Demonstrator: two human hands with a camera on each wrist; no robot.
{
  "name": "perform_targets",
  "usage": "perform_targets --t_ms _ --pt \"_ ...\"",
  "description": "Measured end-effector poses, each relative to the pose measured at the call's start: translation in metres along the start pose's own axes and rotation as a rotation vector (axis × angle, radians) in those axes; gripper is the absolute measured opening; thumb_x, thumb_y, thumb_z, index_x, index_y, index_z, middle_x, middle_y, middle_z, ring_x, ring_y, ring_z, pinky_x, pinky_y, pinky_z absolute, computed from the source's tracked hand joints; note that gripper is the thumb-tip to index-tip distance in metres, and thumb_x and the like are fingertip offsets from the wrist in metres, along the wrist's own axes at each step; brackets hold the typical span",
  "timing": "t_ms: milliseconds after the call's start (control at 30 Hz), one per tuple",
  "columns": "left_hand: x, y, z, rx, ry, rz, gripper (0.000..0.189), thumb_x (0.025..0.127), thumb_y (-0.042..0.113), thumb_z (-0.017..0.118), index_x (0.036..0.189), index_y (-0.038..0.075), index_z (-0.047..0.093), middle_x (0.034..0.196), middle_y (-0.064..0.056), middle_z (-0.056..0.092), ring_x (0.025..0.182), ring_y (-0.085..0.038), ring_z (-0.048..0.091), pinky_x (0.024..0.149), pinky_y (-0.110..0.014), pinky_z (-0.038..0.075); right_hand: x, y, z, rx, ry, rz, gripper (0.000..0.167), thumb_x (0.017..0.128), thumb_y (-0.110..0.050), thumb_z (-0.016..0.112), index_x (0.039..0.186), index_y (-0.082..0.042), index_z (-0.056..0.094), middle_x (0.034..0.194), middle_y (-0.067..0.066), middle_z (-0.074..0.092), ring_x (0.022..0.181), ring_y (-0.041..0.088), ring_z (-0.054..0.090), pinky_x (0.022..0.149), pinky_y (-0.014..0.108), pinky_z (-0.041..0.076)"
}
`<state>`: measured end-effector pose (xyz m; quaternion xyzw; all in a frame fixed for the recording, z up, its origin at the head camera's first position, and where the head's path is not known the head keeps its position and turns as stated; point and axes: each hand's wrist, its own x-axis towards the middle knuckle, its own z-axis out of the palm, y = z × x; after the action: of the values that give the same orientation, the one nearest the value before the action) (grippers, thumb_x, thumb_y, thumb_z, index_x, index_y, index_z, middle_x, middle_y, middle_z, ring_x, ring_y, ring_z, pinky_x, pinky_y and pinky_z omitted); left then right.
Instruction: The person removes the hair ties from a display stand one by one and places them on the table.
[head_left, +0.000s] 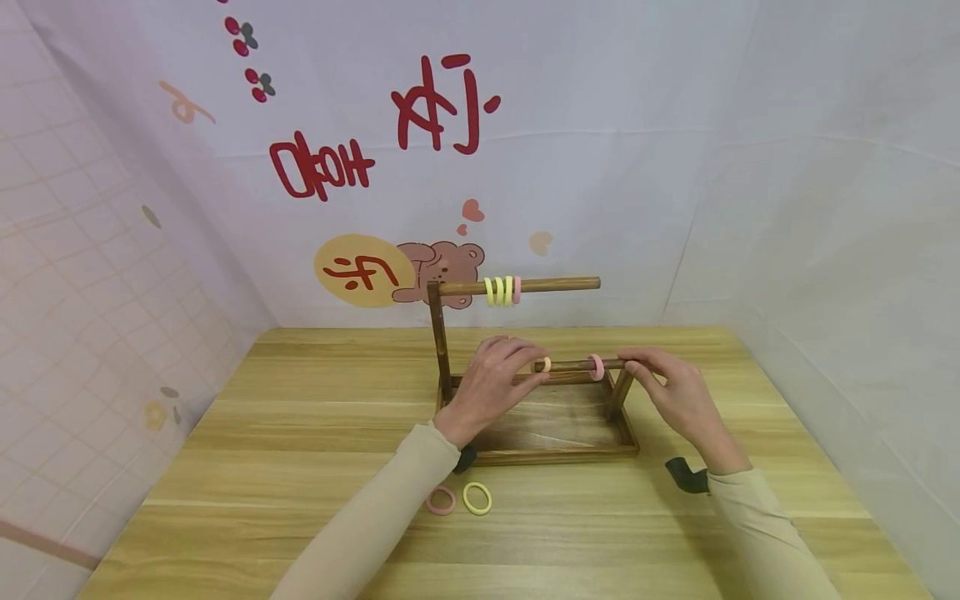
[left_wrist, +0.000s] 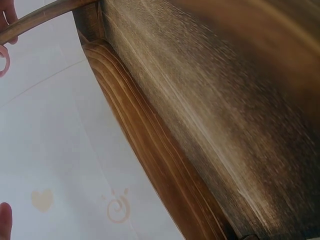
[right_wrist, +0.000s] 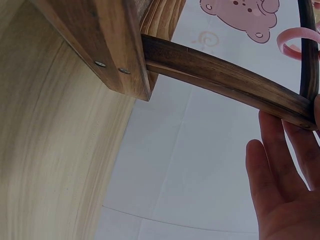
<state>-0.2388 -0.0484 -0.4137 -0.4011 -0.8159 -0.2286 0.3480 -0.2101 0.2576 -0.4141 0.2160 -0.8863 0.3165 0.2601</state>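
The left hand pinches a peach ring around the wooden rack's lower rod; the right hand grips that rod's post.

The rack is grained wood with a slight sheen and metal screws, the table smooth wood, the rings matt, the backdrop creased cloth

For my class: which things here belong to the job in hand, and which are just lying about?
Job:
wooden rack
peach ring, pinched by the left hand
pink ring on the lower rod
yellow and pink rings on the upper rod
loose pink ring and loose yellow ring, probably

Just there:
table
printed backdrop
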Motion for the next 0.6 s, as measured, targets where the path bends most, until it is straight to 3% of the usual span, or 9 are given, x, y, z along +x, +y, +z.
perform_targets --t_ms 600 --pt "-0.0040 0.0011 -0.0057 -0.082 0.013 0.010 0.030 0.091 0.023 0.083 0.117 0.010 0.075 0.112 -0.003 0.070 0.095 -0.013 0.068 0.080 -0.023 0.057 -0.0004 0.0030 0.0008 0.002 -0.010 0.019 0.019 0.100 -0.007 0.069 0.118 -0.009 0.076 0.113 0.010 0.076 0.103 0.034 0.072 0.085 0.056 0.055"
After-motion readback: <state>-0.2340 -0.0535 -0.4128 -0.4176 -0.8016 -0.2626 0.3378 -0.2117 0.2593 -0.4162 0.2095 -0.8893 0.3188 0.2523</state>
